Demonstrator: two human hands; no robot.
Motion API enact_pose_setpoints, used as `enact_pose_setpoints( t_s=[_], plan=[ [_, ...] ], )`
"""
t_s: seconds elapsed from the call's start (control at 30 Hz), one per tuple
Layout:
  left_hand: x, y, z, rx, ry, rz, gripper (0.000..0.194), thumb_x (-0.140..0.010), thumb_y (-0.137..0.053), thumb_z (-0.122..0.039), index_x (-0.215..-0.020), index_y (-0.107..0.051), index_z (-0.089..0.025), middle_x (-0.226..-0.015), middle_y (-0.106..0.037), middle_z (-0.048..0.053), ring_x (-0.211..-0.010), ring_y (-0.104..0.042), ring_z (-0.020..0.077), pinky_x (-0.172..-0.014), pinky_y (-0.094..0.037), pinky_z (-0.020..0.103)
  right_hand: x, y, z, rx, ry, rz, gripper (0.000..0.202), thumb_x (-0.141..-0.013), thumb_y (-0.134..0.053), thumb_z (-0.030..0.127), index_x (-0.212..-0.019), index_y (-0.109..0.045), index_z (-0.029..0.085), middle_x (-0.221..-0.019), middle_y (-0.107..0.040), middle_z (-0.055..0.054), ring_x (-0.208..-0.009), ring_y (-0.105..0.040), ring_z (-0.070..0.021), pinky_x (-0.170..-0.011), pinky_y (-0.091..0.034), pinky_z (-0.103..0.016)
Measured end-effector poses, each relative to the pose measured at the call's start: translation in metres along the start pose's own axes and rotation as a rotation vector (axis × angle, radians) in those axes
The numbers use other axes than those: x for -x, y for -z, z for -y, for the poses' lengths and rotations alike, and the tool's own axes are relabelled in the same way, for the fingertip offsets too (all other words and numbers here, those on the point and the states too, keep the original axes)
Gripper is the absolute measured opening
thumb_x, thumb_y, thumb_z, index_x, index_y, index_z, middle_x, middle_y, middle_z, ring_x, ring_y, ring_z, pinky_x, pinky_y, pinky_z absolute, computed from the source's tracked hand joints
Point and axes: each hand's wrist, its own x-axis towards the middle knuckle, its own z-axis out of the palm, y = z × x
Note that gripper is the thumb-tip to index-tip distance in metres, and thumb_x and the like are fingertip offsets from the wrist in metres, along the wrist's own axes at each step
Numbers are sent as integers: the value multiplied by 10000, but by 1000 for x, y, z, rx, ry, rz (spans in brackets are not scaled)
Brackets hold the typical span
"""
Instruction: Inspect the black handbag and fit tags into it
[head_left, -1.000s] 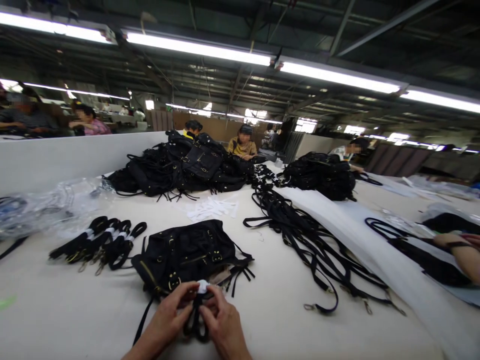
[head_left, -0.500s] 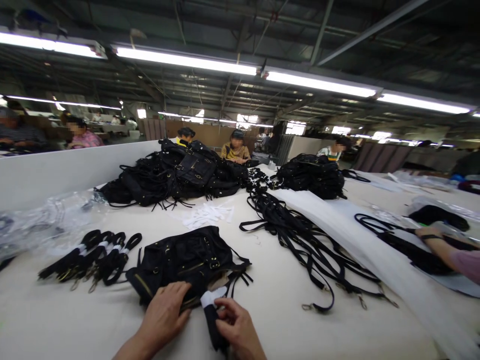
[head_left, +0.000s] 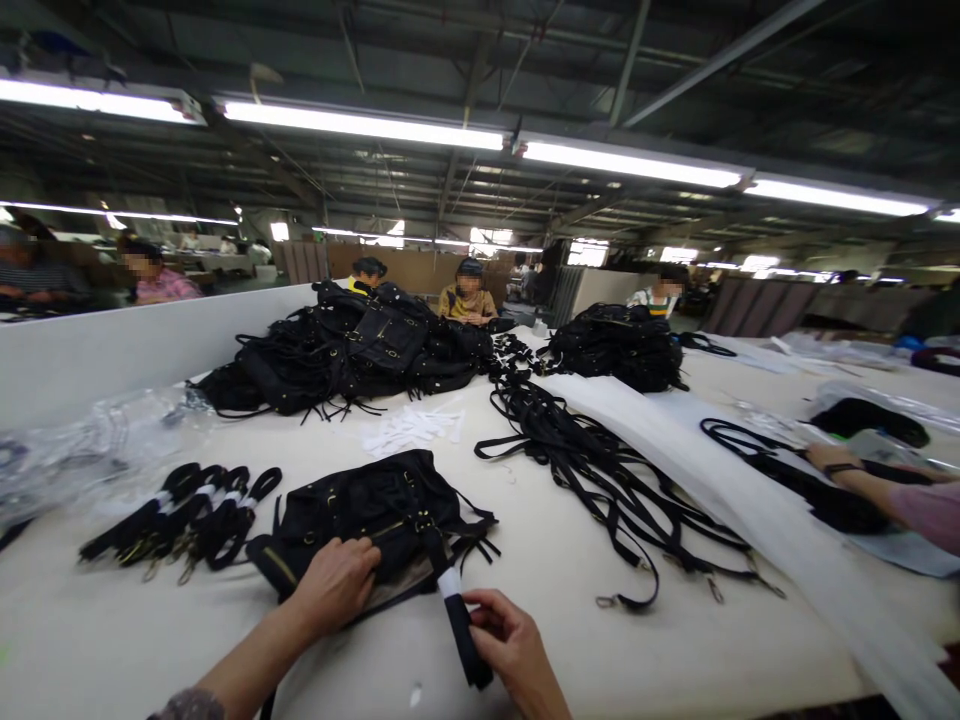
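Observation:
A black bag with brass-coloured zips and buckles lies on the pale table in front of me. My left hand is closed on the bag's near edge, its fingertips curled over the fabric. Between the thumb and fingers of my right hand is a folded black strap with a white paper band around it. The strap's far end lies against the bag, near its right-hand buckle; whether it goes inside I cannot tell. Several banded straps with metal clips rest left of the bag.
Loose black straps sprawl to the right, beside a long white sheet. Behind lie white paper strips and heaps of black bags. Clear plastic is at left. A co-worker's hand handles black straps at far right.
My right hand has moved slightly right with the banded strap, whose far end now reaches the bag's buckle area. My left hand's fingers have curled tighter at the bag's edge.

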Motion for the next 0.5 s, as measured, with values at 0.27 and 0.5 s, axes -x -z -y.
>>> enact_pose_setpoints(
  t_s=[0.27, 0.5],
  plan=[
    [-4, 31, 12, 105, 70, -92, 162, -857, -476, -202, -936, -610, -245, -972, -671, 22, -928, -631, 207, -761, -426, 308, 16, 2, 14, 289, 30, 58, 313, -669, -645, 224, -968, -736, 208, -749, -689, -9, -664, -581, -148, -601, -417, -239],
    [-11, 94, 11, 252, 163, -281, 171, -891, -482, -280, -971, -632, -274, -964, -691, -31, -866, -637, 175, -709, -378, 276, 10, -20, 46, 355, 71, -18, 333, -662, -630, 212, -975, -743, 216, -758, -702, -6, -669, -590, -153, -616, -437, -246]
  ],
)
